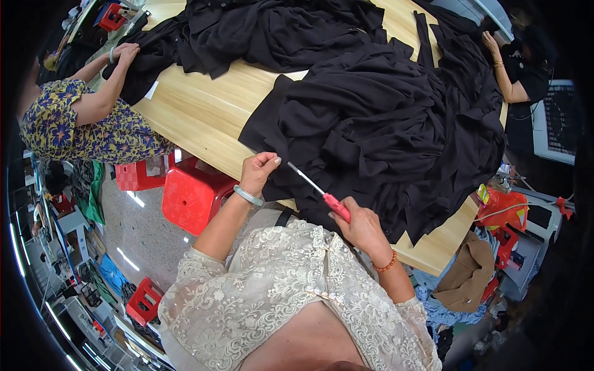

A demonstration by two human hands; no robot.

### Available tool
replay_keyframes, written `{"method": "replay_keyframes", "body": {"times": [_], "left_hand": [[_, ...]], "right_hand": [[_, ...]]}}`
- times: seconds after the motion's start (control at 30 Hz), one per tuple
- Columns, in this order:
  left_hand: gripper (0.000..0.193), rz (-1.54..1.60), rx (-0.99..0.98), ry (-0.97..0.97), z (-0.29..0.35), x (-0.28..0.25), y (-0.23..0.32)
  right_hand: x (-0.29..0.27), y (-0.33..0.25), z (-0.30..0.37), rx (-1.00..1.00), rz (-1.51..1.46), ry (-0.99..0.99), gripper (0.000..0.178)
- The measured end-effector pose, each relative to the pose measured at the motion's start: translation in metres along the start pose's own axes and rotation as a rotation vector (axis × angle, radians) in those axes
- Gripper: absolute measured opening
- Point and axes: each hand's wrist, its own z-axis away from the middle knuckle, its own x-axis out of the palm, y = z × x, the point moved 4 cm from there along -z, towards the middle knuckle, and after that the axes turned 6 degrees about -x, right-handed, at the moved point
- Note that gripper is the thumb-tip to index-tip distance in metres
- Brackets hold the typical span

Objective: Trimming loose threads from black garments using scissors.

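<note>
My right hand is wrapped round the pink-red handle of a tool with a slim straight metal shaft, much like a screwdriver. Its shaft slants up and left, the tip ending just right of my left hand. That left hand is closed, thumb and fingers pinched together; whatever lies between them is too small to make out. Both hands are above the near edge of a big heap of black garments, which spreads over the wooden table. I cannot tell whether the tip touches any cloth.
At the far left a person in a flowered dress handles black cloth; another person in black reaches in at the far right. Red stools stand left of the table. A brown garment and a red bag lie at the right.
</note>
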Motion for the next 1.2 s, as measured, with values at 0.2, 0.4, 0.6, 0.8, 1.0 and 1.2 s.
{"method": "replay_keyframes", "body": {"times": [0.2, 0.4, 0.6, 0.8, 1.0, 1.2], "left_hand": [[0.020, 0.086, 0.211, -0.278, -0.023, 0.058, 0.105], [0.042, -0.708, 0.611, -0.037, -0.037, 0.010, 0.026], [0.027, -0.680, 0.436, 0.004, -0.031, -0.021, -0.004], [0.022, -0.502, 0.340, 0.075, -0.012, -0.024, -0.005], [0.037, -0.315, 0.248, -0.054, 0.031, -0.021, 0.019], [0.025, -0.403, 0.215, -0.283, 0.042, -0.037, 0.001]], "right_hand": [[-0.023, 0.020, 0.002, 0.034, -0.098, 0.275, 0.026], [-0.032, 0.038, 0.016, 0.154, -0.092, 0.366, 0.025], [-0.008, 0.044, 0.027, 0.138, -0.138, 0.322, 0.026], [-0.002, 0.026, 0.020, 0.010, -0.089, 0.201, 0.027], [-0.005, 0.015, 0.017, -0.128, 0.056, 0.206, 0.028], [-0.007, 0.010, 0.018, -0.134, 0.046, 0.176, 0.026]]}}
